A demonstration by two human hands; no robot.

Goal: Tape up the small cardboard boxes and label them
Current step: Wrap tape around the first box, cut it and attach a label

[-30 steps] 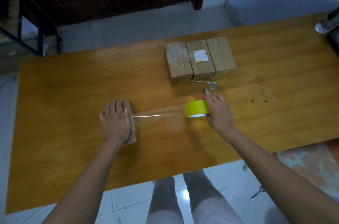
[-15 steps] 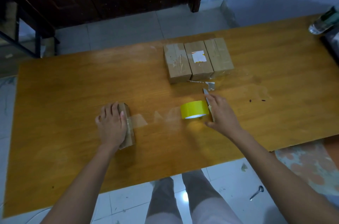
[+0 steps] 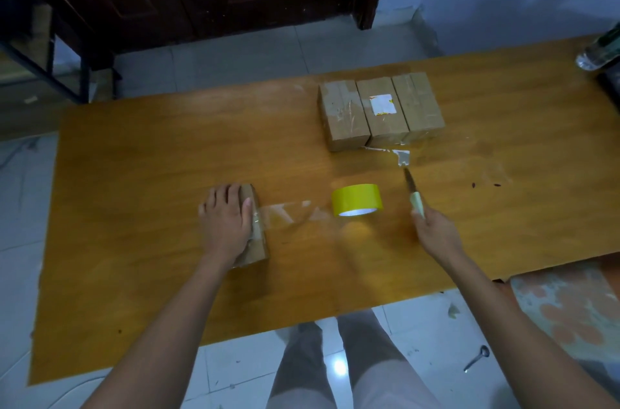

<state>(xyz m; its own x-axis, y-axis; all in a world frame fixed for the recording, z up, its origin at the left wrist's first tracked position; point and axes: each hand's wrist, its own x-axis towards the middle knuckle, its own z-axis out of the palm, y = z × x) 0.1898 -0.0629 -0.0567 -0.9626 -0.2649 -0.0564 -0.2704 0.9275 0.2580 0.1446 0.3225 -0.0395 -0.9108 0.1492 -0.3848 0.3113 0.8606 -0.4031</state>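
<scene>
My left hand (image 3: 225, 220) lies flat on top of a small cardboard box (image 3: 255, 242) near the table's middle. A strip of clear tape (image 3: 288, 212) runs from that box to a yellow tape roll (image 3: 356, 200) standing on the table to its right. My right hand (image 3: 436, 232) grips the pale handle of a knife (image 3: 413, 194), blade pointing away from me, to the right of the roll. Three taped boxes (image 3: 380, 113) stand side by side farther back; the middle one bears a white label (image 3: 382, 104).
The orange wooden table (image 3: 134, 173) has its near edge above my legs. Tape scraps (image 3: 401, 155) lie in front of the three boxes. A plastic bottle (image 3: 600, 49) lies at the far right corner. A spoon (image 3: 476, 357) is on the tiled floor.
My right hand let go of the tape roll, took up the knife and drew back to the right. The stretched tape has sagged onto the table. My left hand stayed on the box.
</scene>
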